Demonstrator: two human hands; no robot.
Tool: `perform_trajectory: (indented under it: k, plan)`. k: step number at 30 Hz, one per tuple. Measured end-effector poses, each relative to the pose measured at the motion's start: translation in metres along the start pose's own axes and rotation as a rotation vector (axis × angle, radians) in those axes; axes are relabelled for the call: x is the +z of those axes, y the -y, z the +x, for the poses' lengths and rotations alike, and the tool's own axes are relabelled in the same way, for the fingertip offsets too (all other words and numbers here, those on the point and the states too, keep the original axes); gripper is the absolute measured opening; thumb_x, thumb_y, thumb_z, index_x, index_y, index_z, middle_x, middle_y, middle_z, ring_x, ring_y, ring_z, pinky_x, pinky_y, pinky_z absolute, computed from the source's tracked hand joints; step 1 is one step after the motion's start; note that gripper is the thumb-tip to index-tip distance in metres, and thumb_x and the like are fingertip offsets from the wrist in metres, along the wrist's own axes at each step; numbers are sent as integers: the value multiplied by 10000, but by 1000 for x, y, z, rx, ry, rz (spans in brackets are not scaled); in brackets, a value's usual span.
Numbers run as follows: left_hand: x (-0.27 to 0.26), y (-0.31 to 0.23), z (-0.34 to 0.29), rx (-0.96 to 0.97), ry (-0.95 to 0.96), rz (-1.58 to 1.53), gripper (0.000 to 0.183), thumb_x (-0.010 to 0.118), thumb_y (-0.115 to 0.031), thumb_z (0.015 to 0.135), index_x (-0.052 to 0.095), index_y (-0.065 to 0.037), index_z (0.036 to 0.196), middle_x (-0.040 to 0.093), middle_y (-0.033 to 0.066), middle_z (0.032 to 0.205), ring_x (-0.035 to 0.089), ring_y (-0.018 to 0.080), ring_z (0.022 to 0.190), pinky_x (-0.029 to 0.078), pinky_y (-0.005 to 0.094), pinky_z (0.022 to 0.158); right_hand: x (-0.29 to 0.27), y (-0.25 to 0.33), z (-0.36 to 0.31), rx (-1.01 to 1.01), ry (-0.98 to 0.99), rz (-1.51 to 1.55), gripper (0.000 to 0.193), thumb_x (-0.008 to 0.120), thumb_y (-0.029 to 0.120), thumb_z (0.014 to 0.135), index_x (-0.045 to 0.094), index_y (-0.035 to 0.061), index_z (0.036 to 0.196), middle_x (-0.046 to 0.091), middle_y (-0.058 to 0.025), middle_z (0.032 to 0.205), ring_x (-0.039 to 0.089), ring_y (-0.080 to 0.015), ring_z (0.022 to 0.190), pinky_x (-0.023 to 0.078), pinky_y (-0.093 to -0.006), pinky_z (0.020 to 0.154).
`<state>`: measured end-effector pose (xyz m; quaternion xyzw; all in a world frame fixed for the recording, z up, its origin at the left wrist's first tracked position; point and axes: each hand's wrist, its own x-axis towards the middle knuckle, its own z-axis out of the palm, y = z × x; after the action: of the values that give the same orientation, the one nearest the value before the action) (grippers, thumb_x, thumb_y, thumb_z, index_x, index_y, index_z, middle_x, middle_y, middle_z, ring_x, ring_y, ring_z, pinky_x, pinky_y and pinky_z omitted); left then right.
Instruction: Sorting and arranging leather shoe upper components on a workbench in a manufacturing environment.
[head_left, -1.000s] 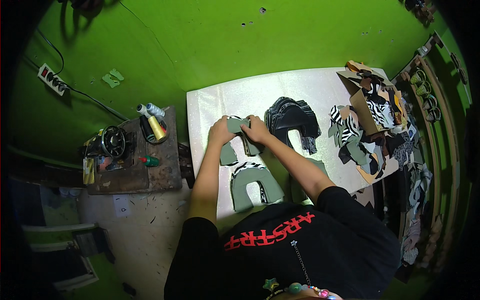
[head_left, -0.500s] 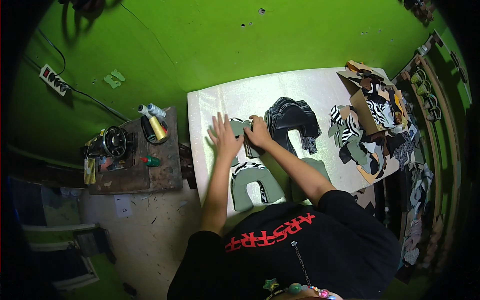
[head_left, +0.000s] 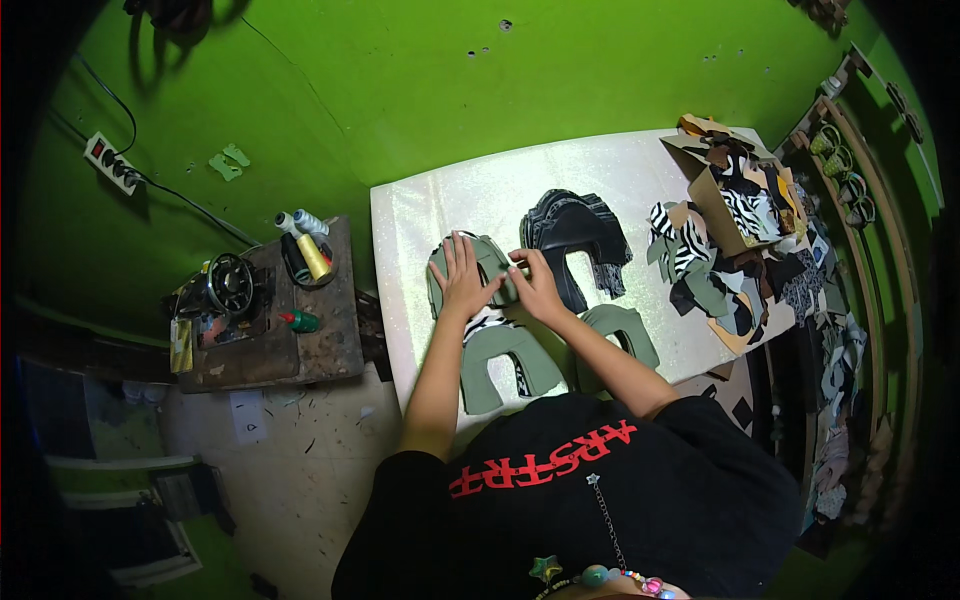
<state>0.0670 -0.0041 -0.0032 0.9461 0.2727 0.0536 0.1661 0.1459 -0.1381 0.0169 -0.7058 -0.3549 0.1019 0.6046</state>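
My left hand lies with fingers stretched over a stack of olive-green U-shaped cut pieces on the pale table. Beside that stack's right edge is my right hand, its fingers loosely bent and the thumb apart from the forefinger. Both hands partly cover the stack. Nearer to me rests another green U-shaped stack with zebra-striped material showing at its top. A further green U-shaped stack sits to its right, partly behind my right forearm. Black U-shaped pieces form a fanned stack just beyond my right hand.
A cardboard box of scraps stands at the table's right end, with loose offcuts around it. On the left, a worn wooden sewing table carries a machine with a black handwheel and thread cones. A green wall borders the back.
My left hand has shifted right and down onto the stack. My right hand has drawn back to its right edge, and the green U shape now lies more uncovered. The view has shifted slightly.
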Motion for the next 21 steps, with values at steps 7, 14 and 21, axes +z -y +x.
perform_trajectory:
  k: [7, 14, 21]
  plan:
    - [-21, -13, -8, -28, -123, -208, 863, 603, -443, 723, 163, -91, 1377, 87, 102, 1449, 3, 293, 1335, -53, 568, 1000, -39, -2, -35, 84, -51, 207, 116, 518, 88, 824, 558, 0, 889, 538, -39, 795, 503, -91, 669, 409, -221, 613]
    - [-24, -92, -26, 79, -310, -315, 637, 610, -283, 732, 349, -93, 1281, 150, 116, 1433, 49, 316, 1330, 11, 578, 1002, -95, -4, -62, 185, -295, 364, 84, 502, 47, 823, 550, 21, 886, 536, 2, 741, 478, -47, 635, 394, -195, 594]
    - [2, -199, -37, 532, -519, -606, 170, 525, -10, 697, 598, -64, 841, 530, 113, 1134, 422, 335, 1147, 315, 416, 950, -176, -21, -78, 204, -499, 383, 90, 489, 28, 837, 527, 0, 913, 535, -32, 798, 507, -72, 645, 436, -203, 601]
